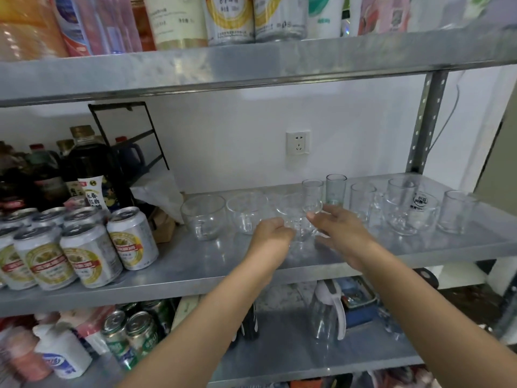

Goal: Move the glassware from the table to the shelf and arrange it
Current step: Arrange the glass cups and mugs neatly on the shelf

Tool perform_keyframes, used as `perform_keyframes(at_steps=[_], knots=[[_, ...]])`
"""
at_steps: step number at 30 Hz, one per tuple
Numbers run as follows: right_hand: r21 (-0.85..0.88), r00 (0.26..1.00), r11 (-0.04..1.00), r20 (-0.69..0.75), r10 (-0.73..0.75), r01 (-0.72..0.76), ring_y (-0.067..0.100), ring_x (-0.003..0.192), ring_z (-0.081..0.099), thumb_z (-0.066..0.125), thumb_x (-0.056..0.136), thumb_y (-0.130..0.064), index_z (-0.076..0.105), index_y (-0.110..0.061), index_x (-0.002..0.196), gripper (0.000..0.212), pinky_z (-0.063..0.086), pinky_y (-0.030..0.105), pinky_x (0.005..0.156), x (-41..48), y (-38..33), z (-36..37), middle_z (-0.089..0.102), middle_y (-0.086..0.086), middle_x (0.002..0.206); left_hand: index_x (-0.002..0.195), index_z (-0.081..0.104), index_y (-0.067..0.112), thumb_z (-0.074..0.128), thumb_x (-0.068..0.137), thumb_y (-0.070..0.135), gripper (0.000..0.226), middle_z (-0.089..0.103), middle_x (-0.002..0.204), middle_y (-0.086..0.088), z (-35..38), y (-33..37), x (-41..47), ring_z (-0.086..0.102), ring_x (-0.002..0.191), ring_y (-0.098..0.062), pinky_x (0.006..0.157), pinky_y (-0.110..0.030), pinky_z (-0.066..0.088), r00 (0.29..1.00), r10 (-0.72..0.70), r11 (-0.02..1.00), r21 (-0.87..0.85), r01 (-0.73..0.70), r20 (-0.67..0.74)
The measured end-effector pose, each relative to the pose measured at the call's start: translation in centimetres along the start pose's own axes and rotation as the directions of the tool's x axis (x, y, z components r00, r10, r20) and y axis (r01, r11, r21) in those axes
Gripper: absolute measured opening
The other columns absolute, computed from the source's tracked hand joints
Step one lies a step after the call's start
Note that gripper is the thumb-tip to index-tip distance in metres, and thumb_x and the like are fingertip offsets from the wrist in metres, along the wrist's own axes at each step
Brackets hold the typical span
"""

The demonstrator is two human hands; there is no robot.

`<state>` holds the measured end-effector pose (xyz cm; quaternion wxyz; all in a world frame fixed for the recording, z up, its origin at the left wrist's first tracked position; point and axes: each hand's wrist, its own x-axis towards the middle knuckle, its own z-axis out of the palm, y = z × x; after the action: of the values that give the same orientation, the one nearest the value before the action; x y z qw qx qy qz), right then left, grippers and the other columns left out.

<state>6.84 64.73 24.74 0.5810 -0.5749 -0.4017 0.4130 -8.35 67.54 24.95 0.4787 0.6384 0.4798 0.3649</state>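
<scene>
Clear glassware stands in a row on the middle metal shelf (pixel 195 264). A round glass cup (pixel 296 217) sits between my two hands. My left hand (pixel 272 233) grips its left side with curled fingers. My right hand (pixel 340 228) lies at its right side, fingers extended and touching the glass. Left of it stand two similar round cups (pixel 202 217) (pixel 246 212). Behind and to the right are several tall tumblers (pixel 335 189) and a printed round cup (pixel 411 212).
Beer cans (pixel 84 247) and dark sauce bottles (pixel 89 163) fill the shelf's left part. A wall socket (pixel 298 145) is behind. Bottles and cans crowd the shelf above. On the shelf below stand green cans (pixel 131 334) and a glass jug (pixel 327 312).
</scene>
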Motion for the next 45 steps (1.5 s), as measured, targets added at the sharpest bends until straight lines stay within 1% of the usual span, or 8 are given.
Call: perform_keyframes(at_steps=[4, 10, 14, 17, 20, 29, 39, 45], knots=[[0.065, 1.0, 0.998, -0.005, 0.01, -0.009, 0.023, 0.117, 0.053, 0.07, 0.089, -0.023, 0.036, -0.01, 0.147, 0.069, 0.048, 0.037, 0.096, 0.9, 0.0, 0.2, 0.048, 0.01, 0.144, 0.13, 0.051, -0.003, 0.052, 0.087, 0.015, 0.046, 0.054, 0.132, -0.027, 1.2, 0.5, 0.2, 0.054, 0.12, -0.044, 0.099, -0.049, 0.045, 0.993, -0.1, 0.992, -0.086, 0.094, -0.068], [0.102, 0.997, 0.994, 0.066, 0.029, -0.035, 0.014, 0.102, 0.059, 0.07, 0.09, -0.02, 0.041, -0.013, 0.145, 0.063, 0.053, 0.036, 0.092, 2.5, -0.4, -0.2, 0.056, 0.006, 0.134, 0.13, 0.051, -0.006, 0.052, 0.091, 0.012, 0.042, 0.057, 0.127, -0.029, 1.6, 1.1, 0.7, 0.056, 0.116, -0.044, 0.088, -0.042, 0.049, 0.988, -0.117, 0.989, -0.107, 0.106, -0.105], [0.102, 0.994, 0.994, 0.098, 0.037, -0.047, 0.017, 0.105, 0.061, 0.07, 0.09, -0.019, 0.047, -0.015, 0.139, 0.055, 0.053, 0.04, 0.096, 3.4, -0.3, -0.5, 0.06, 0.005, 0.128, 0.125, 0.055, -0.003, 0.051, 0.092, 0.009, 0.035, 0.062, 0.082, -0.011, 1.8, 1.5, 0.5, 0.06, 0.072, -0.023, 0.065, -0.031, 0.045, 0.988, -0.095, 0.992, -0.096, 0.084, -0.12], [0.112, 0.989, 0.992, 0.142, 0.035, -0.051, 0.015, 0.101, 0.062, 0.069, 0.091, -0.018, 0.055, -0.023, 0.119, 0.032, 0.051, 0.042, 0.099, 3.7, -0.3, -0.6, 0.065, 0.001, 0.114, 0.13, 0.053, 0.001, 0.051, 0.091, 0.011, 0.04, 0.065, 0.112, -0.021, 1.9, 1.8, 0.3, 0.064, 0.1, -0.033, 0.083, -0.039, 0.051, 0.984, -0.117, 0.99, -0.092, 0.105, -0.132], [0.118, 0.987, 0.992, 0.157, 0.025, -0.044, 0.017, 0.104, 0.061, 0.068, 0.091, -0.017, 0.053, -0.026, 0.115, 0.029, 0.05, 0.041, 0.1, 3.9, -0.1, -0.6, 0.064, -0.004, 0.107, 0.13, 0.047, -0.009, 0.052, 0.089, 0.01, 0.046, 0.064, 0.113, -0.025, 2.0, 2.0, 0.2, 0.062, 0.086, -0.026, 0.071, -0.032, 0.049, 0.982, -0.108, 0.99, -0.102, 0.093, -0.153], [0.102, 0.984, 0.994, 0.174, 0.025, -0.044, 0.021, 0.112, 0.056, 0.069, 0.091, -0.02, 0.047, -0.019, 0.139, 0.053, 0.049, 0.037, 0.095, 4.2, 0.0, -0.5, 0.057, 0.002, 0.129, 0.135, 0.041, -0.007, 0.056, 0.081, 0.019, 0.062, 0.035, 0.143, -0.031, 2.3, 2.1, 0.0, 0.035, 0.133, -0.046, 0.11, -0.054, 0.031, 0.977, -0.137, 0.983, -0.147, 0.113, -0.161], [0.102, 0.984, 0.992, 0.173, 0.05, -0.068, 0.029, 0.13, 0.047, 0.075, 0.086, -0.026, 0.035, -0.016, 0.149, 0.075, 0.045, 0.045, 0.107, 4.1, 0.5, -1.0, 0.047, 0.01, 0.145, 0.137, 0.049, 0.006, 0.055, 0.092, 0.007, 0.046, 0.058, 0.134, -0.015, 1.8, 1.3, -0.1, 0.055, 0.123, -0.032, 0.105, -0.039, 0.043, 0.958, -0.123, 0.98, -0.187, 0.074, -0.261], [-0.145, 0.995, 0.985, 0.054, -0.081, 0.088, 0.021, 0.106, 0.063, 0.075, 0.086, -0.026, 0.051, -0.011, 0.134, 0.055, 0.05, 0.036, 0.1, 1.5, -2.5, -4.0, 0.062, 0.008, 0.121, 0.105, 0.059, 0.017, 0.053, 0.092, -0.001, 0.024, 0.062, 0.098, -0.001, 0.4, 4.0, 0.5, 0.058, 0.088, -0.013, 0.088, -0.026, 0.045, 0.941, 0.137, 0.965, -0.174, -0.198, -0.309]])
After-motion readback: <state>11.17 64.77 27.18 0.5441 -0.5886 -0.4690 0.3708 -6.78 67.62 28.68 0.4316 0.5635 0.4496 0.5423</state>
